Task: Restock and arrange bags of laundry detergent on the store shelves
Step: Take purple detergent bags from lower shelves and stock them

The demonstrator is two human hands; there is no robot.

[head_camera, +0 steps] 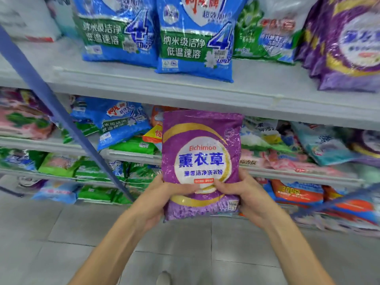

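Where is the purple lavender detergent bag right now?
Centre of the head view: the purple bag is held upright by the left hand and right hand, off the shelves, below the upper shelf.

head view | forward-down, close to shelves (185, 93) | hands in the lower frame

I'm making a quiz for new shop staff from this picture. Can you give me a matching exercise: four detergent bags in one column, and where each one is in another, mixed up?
Things:
1. purple lavender bag
2. two blue bags
3. green and white bag
4. orange bag

Places:
A. top shelf, right of the blue ones
B. low shelf, right of the hands
C. held upright in the left hand and right hand
D. top shelf, standing side by side

Pairs: 1-C, 2-D, 3-A, 4-B
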